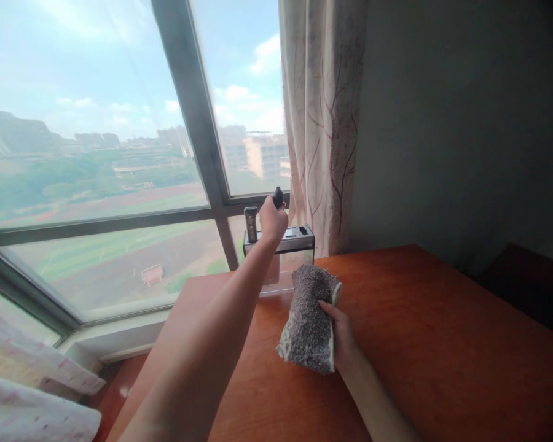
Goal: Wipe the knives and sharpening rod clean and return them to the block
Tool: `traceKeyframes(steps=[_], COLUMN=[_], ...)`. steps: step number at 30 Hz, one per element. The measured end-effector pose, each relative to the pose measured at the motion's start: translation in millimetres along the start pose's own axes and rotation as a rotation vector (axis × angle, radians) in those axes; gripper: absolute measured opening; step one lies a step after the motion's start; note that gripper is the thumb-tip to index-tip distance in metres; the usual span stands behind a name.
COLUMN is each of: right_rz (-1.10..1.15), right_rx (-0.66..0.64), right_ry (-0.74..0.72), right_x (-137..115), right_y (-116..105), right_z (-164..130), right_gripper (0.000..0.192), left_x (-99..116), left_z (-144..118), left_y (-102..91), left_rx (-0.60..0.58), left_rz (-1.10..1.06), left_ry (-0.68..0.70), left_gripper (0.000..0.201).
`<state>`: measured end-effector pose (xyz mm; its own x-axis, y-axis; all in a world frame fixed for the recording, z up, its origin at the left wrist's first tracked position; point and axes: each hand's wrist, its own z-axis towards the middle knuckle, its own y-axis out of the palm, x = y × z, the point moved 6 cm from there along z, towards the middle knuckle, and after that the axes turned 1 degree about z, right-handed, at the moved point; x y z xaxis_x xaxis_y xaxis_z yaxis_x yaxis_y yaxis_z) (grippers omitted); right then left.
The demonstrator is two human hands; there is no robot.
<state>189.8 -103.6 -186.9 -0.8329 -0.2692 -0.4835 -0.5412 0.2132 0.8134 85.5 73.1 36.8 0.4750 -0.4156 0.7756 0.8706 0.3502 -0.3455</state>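
Observation:
My left hand [273, 218] is stretched far forward over the table, its fingers closed round a small black object [278, 197] whose kind I cannot make out. Below that hand stands a small clear tank [286, 270] with a dark-edged top, like a little aquarium. A dark upright device with a pale rim [251, 224] is at the top's left end, close to my left wrist. My right hand [342, 337] grips a folded, fuzzy grey cloth [309, 319] by its right side, thumb on top. The cloth is held in front of the tank and hides part of it.
The reddish-brown wooden table [419, 331] fills the lower middle and right. Behind the tank are a large window with a dark frame [212, 147] and a patterned curtain [325, 123]. Another light curtain [32, 393] hangs at the lower left. A dark wall [442, 135] stands at the right.

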Motion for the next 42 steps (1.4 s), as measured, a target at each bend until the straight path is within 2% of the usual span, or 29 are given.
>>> traceKeyframes(steps=[7, 12, 20, 24, 28, 30, 32, 34, 37, 39, 42], right_rz=[0.005, -0.002, 0.009, 0.046, 0.071, 0.087, 0.096, 0.087, 0.042, 0.012, -0.013], right_rx=[-0.005, -0.041, -0.063, -0.039, -0.022, -0.018, -0.020, -0.038, -0.080, -0.103, -0.149], right_ry=[0.025, 0.070, 0.068, 0.022, 0.020, 0.006, -0.014, -0.031, -0.013, 0.037, 0.114], right_x=[5, 12, 14, 10, 5, 0, -4, -7, -6, -2, 5], right_y=[1, 5, 4, 0, -2, -3, -5, -6, -7, -6, -2], right_z=[0, 0, 2, 4, 5, 5, 5, 4, 3, 1, -3], right_gripper=[0.014, 0.015, 0.019, 0.017, 0.019, 0.019, 0.020, 0.022, 0.025, 0.024, 0.023], left_x=[37, 53, 95, 124, 141, 138, 127, 108, 68, 40, 1], left_z=[27, 45, 65, 62, 36, 12, -19, -52, -96, -116, -133], left_y=[-13.3, -21.7, -49.3, -66.4, -82.3, -84.1, -78.0, -64.4, -40.6, -29.9, -26.0], left_rx=[0.015, -0.032, -0.015, -0.069, -0.163, -0.262, -0.406, -0.568, -0.709, -0.697, -0.570], left_rz=[-0.120, -0.246, -0.436, -0.507, -0.580, -0.626, -0.690, -0.780, -0.909, -0.985, -1.030], left_ry=[0.093, 0.079, 0.156, 0.242, 0.220, 0.177, 0.125, 0.048, -0.131, -0.252, -0.435], left_gripper=[0.022, 0.021, 0.016, 0.013, 0.014, 0.013, 0.014, 0.018, 0.030, 0.032, 0.032])
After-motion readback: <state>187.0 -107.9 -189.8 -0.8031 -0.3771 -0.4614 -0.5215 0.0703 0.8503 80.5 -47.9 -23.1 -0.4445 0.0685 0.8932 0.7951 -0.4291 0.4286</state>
